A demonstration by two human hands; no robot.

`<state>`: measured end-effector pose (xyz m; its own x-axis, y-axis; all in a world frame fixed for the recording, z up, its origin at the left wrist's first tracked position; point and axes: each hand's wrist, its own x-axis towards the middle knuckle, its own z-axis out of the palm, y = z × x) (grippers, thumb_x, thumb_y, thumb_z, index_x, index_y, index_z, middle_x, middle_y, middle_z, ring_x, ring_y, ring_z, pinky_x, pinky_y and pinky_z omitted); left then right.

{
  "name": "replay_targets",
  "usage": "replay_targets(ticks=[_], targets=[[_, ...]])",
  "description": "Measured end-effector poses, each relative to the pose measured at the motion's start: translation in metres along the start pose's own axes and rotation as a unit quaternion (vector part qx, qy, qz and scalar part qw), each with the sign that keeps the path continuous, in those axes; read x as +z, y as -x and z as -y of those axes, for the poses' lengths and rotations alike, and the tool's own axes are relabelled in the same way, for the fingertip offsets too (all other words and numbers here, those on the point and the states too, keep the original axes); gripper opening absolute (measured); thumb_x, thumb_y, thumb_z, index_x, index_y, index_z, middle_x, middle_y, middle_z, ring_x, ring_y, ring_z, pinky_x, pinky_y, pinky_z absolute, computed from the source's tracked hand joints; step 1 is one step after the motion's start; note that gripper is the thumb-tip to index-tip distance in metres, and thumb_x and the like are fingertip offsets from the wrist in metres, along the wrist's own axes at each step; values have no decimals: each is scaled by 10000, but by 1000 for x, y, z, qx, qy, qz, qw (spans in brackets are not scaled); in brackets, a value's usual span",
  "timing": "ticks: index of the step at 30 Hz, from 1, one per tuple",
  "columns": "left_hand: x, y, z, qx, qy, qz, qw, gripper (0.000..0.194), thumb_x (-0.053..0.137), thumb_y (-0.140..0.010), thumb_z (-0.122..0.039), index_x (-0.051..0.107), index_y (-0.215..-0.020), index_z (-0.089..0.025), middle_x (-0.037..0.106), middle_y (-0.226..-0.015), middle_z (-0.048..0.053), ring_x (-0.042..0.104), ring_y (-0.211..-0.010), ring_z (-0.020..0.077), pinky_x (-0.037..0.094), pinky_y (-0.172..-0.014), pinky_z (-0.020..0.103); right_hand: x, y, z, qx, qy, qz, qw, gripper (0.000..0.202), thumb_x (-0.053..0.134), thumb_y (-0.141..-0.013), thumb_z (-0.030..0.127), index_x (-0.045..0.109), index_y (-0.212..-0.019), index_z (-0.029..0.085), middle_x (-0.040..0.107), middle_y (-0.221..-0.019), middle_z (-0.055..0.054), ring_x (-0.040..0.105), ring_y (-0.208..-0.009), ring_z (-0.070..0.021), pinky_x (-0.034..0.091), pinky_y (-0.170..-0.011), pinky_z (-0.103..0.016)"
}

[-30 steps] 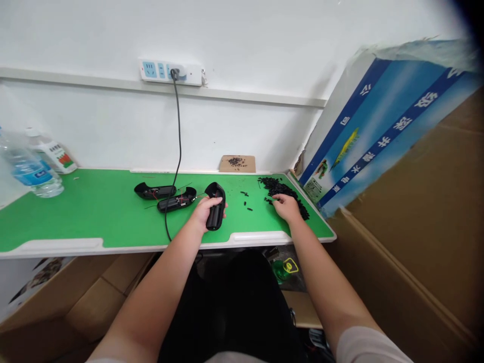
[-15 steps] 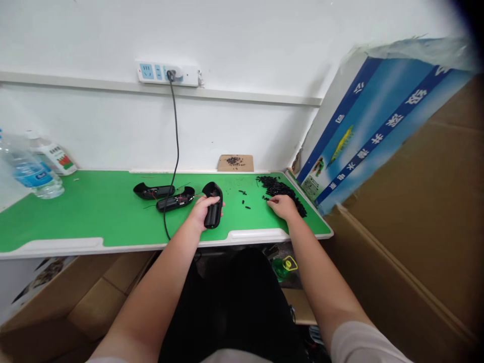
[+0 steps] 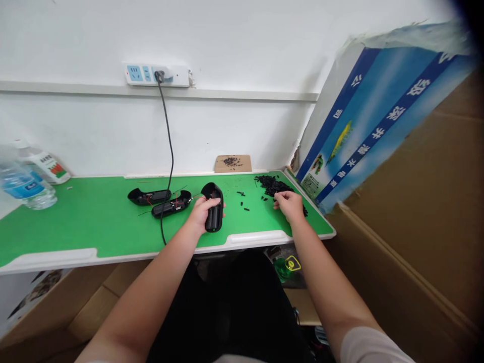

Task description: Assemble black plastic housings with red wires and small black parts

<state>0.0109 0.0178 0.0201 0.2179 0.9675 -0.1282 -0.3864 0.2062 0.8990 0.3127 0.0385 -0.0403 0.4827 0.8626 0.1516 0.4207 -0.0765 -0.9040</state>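
My left hand is closed around a curved black plastic housing, its hollow side facing up and the thumb on its inner part. To the left lie two similar black housings, one farther back and one nearer, with thin wires and small fittings inside. My right hand is pinched at the left side of a heap of small black parts. What its fingertips hold, if anything, is too small to tell. Several loose black pieces lie between my hands.
A black power cable hangs from a wall power strip across the green tabletop. Cardboard with dark bits leans at the back. Bottles stand at left; a large blue-and-white box rises at right.
My right hand has moved slightly right and back over the heap, its fingers still pinched. My left hand keeps its hold on the housing. The camera view has shifted a little.
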Motion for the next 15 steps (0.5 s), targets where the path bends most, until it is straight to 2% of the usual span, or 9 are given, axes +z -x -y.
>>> replay_targets(ticks=[3, 5, 8, 10, 12, 15], targets=[[17, -9, -16, 26, 17, 31, 999, 327, 777, -610, -251, 580, -843, -132, 679, -688, 63, 640, -571, 180, 551, -596, 341, 4, -4, 18, 5, -97, 3, 995, 221, 645, -718, 370, 610, -755, 155, 668, -638, -52, 654, -566, -174, 568, -562, -295], [26, -19, -24, 36, 21, 72, 997, 337, 778, -615, -242, 576, -860, -129, 677, -703, 63, 646, -607, 181, 553, -626, 350, 9, -8, 40, 4, -233, 19, 972, 263, 760, -615, 342, 598, -715, 161, 620, -575, -5, 617, -509, -144, 562, -530, -283], [30, -40, -23, 18, 22, 127, 992, 375, 791, -599, -239, 565, -878, -132, 677, -719, 63, 640, -614, 177, 543, -613, 333, 20, -15, 81, 1, -350, 129, 928, 386, 852, -506, 285, 636, -802, 163, 606, -574, 46, 576, -456, -103, 517, -449, -236], [25, -53, -15, -14, 20, 130, 991, 391, 796, -592, -245, 568, -889, -132, 677, -716, 64, 634, -595, 171, 534, -584, 310, 31, -17, 106, -8, -355, 196, 914, 464, 875, -492, 274, 673, -892, 155, 604, -558, 60, 560, -433, -93, 499, -422, -221], [17, -64, -6, -46, 15, 115, 992, 379, 790, -595, -248, 581, -887, -124, 678, -714, 70, 629, -581, 163, 522, -552, 284, 43, -18, 122, -18, -335, 259, 906, 443, 881, -515, 307, 695, -879, 137, 612, -528, 48, 558, -417, -96, 503, -421, -225], [8, -73, 1, -90, 7, 109, 990, 336, 771, -606, -223, 604, -877, -116, 682, -718, 82, 633, -581, 163, 511, -520, 257, 58, -15, 125, -11, -342, 327, 881, 405, 893, -525, 316, 702, -837, 145, 654, -575, 32, 606, -450, -103, 527, -449, -216]])
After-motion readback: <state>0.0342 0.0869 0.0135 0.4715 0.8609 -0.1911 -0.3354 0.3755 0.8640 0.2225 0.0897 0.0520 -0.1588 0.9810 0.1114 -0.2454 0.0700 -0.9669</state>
